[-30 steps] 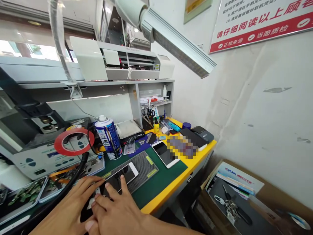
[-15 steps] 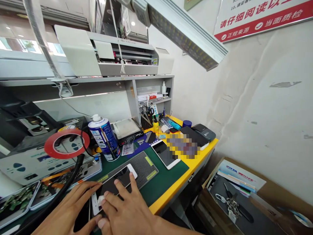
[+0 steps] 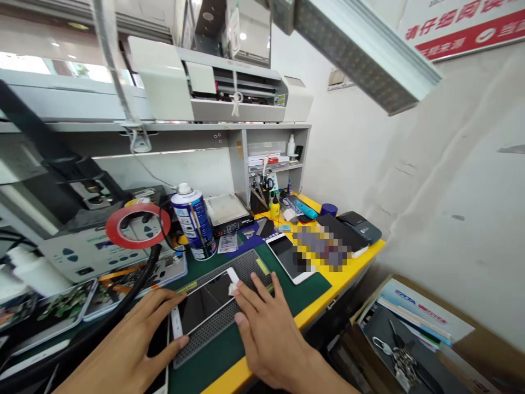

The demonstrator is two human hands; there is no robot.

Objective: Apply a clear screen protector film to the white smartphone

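A white smartphone with a dark screen [image 3: 205, 302] lies at a slant on a grey perforated pad [image 3: 217, 335]. My left hand [image 3: 141, 331] grips its near-left end, fingers on the far edge and thumb on the near edge. At the phone's far-right end, my right hand [image 3: 270, 323] holds a small crumpled white wipe [image 3: 232, 288] under its fingertips against the glass. The other fingers of this hand stretch over the pad. Another dark-screened device [image 3: 158, 350] lies partly hidden beneath my left hand.
A larger white device [image 3: 289, 258] lies right of the pad on the green mat [image 3: 305, 295]. Behind stand a blue spray can [image 3: 194, 224] and a red tape roll [image 3: 110, 227]. Parts trays [image 3: 69, 312] sit left, with a black hose [image 3: 135, 290] crossing. An open box [image 3: 410, 328] is at right.
My right hand has slid the wipe from the phone's near-left end to its far-right end. My left hand still holds the near-left end. The camera view has turned left.
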